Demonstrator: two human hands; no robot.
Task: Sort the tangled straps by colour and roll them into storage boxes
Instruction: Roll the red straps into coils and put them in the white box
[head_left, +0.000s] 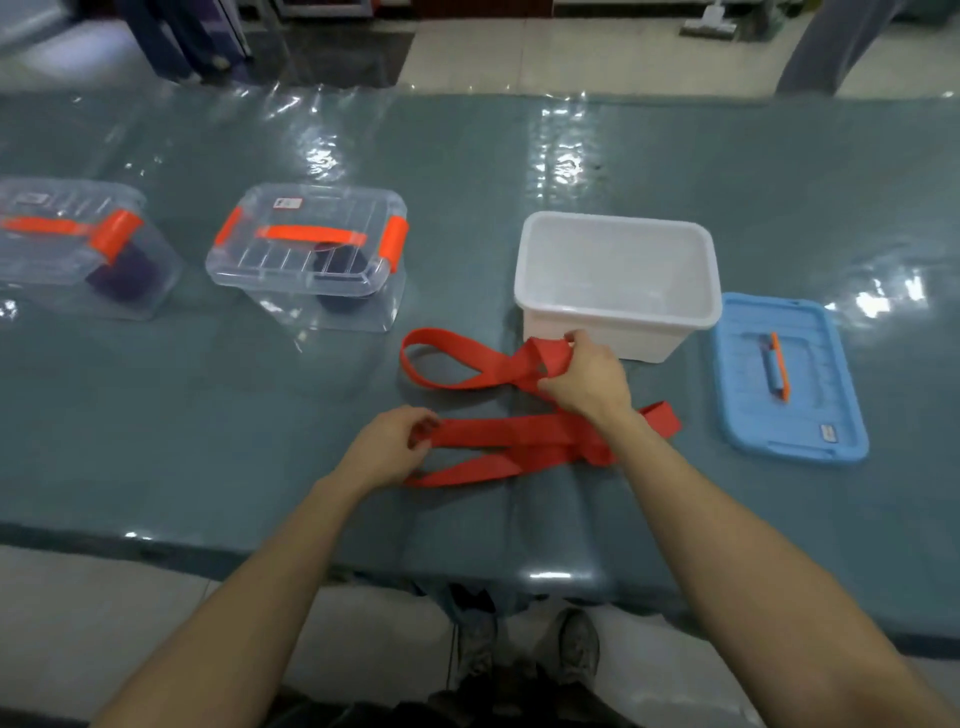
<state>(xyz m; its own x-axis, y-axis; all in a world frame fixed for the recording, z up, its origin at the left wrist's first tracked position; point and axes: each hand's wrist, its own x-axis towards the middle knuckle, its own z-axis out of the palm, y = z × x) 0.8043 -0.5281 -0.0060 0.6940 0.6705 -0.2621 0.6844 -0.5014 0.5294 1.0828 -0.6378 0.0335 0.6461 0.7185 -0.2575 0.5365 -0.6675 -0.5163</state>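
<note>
A long red strap (498, 439) lies in loops on the grey-green table (208, 415). My left hand (387, 447) pinches one end of it near the table's middle. My right hand (589, 382) grips a bunched part of the strap just in front of an open white storage box (618, 283). One loop of the strap spreads out to the left of my right hand. Two shut clear boxes with orange handles (311, 254) (78, 244) stand further left, each with a dark rolled strap inside.
A blue lid (787, 379) with an orange handle lies flat to the right of the white box. The table's near edge runs just above my shoes. A person's legs stand beyond the far edge at the back left, and another person at the back right.
</note>
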